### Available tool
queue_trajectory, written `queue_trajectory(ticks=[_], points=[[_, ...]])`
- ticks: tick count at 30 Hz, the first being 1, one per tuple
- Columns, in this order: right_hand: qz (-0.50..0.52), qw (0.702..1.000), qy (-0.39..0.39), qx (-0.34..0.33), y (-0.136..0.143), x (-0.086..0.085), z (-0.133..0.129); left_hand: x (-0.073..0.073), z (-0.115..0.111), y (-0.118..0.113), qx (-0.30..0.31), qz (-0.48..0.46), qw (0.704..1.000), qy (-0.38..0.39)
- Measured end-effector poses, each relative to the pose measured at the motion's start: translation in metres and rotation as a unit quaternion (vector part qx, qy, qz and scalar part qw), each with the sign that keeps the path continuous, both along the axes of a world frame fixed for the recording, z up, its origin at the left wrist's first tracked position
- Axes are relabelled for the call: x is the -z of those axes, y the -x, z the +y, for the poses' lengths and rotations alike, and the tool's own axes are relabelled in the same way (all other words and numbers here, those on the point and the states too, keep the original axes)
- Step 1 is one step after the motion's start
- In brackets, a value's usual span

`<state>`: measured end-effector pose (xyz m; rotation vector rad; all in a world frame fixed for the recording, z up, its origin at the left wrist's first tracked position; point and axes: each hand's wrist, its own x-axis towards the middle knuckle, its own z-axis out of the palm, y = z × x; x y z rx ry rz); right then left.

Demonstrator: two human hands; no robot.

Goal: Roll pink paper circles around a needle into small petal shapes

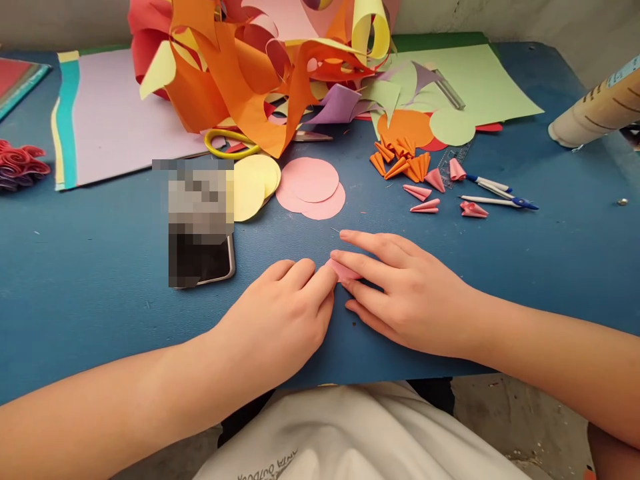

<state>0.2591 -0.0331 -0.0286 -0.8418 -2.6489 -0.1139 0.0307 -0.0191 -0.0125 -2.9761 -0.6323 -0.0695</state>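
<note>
Near the front of the blue table, a small piece of folded pink paper [345, 271] lies between my two hands. My left hand [293, 300] is closed, its thumb and forefinger pinching the paper's left end. With fingers spread, my right hand [400, 280] lies flat, and its fingertips press on the paper. Most of the paper is hidden under the fingers. Just beyond them are overlapping pink paper circles [310, 190] and a stack of yellow paper circles [247, 190]. Rolled pink cones [425, 206] and a pile of orange cones [413, 163] lie farther right.
A phone [210, 260], partly blurred out, lies left of the circles. Yellow-handled scissors [231, 143] sit under a heap of orange paper scraps [240, 73]. Pens [495, 200] lie at right, near a leaning bottle [595, 107]. Lilac sheets [120, 113] and green sheets [495, 87] are behind.
</note>
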Motion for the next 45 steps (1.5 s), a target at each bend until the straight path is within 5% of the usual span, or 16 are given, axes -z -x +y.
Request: queue_trajectory(ticks=[9,29,36,45], points=[[-0.065,0.997,0.030,0.034,-0.016,-0.012,-0.004,0.004,0.004,0.003,0.000,-0.007,1.000,-0.010],[0.012,0.998,0.021,0.056,-0.012,0.005,0.010,0.004,0.010,0.005,-0.089,-0.064,0.993,0.036],[0.046,0.993,0.047,0.096,-0.012,0.015,0.012,0.009,0.017,0.003,-0.140,-0.095,0.980,0.109],[0.128,0.990,0.027,0.046,-0.012,0.018,0.015,0.009,0.021,0.003,-0.165,-0.162,0.942,0.243]])
